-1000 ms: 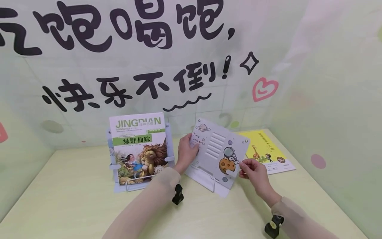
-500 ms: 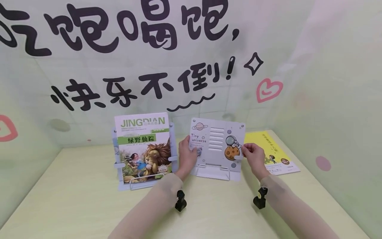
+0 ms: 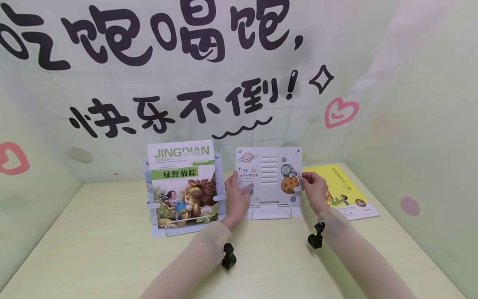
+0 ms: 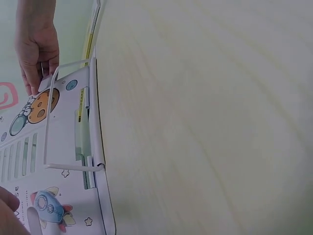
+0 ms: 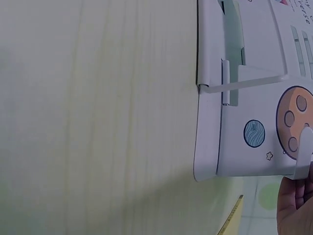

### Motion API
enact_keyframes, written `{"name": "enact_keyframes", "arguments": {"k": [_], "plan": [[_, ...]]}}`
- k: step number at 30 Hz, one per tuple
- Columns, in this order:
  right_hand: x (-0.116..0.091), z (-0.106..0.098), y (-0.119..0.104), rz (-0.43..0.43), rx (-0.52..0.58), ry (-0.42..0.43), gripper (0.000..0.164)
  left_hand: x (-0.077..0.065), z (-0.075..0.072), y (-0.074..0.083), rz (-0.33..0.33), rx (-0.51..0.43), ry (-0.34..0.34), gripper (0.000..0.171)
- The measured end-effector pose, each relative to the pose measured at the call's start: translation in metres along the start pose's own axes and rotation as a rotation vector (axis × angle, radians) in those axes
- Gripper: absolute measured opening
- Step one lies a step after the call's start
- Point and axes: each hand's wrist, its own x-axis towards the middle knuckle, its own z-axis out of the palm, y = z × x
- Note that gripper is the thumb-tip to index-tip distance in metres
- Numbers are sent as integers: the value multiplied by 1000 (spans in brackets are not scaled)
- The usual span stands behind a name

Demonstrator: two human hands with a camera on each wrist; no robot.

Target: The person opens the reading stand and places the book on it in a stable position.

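Note:
A white book stand [image 3: 269,192] printed with "Tiny universe", a planet and an astronaut stands upright on the table, leaning back, with no book on it. My left hand [image 3: 237,198] holds its left edge, thumb on the front face. At the opposite edge, my right hand [image 3: 314,189] pinches the stand beside a small white page clip [image 5: 304,154]. A clear wire bracket [image 4: 73,167] spans the stand's lower front. Just left of it, a storybook [image 3: 183,195] with a lion and a girl on its cover rests on a similar bluish stand [image 3: 221,205].
A yellow book [image 3: 349,189] lies flat at the back right, partly behind my right hand. The pale wooden table [image 3: 112,249] ends against a curtain-like backdrop [image 3: 410,124] with large black lettering.
The white stand has turned from a tilted, angled pose to facing me squarely, its base set level on the table. Both hands have kept hold of its edges, the right moving left and up.

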Motion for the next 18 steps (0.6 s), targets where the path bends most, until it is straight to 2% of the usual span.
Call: {"name": "enact_keyframes", "arguments": {"k": [6, 18], "plan": [[6, 6, -1, 8, -15, 24, 24, -2, 2, 0, -35, -14, 2, 65], [12, 9, -4, 7, -10, 16, 25, -1, 2, 0, -36, -37, 11, 64]]}}
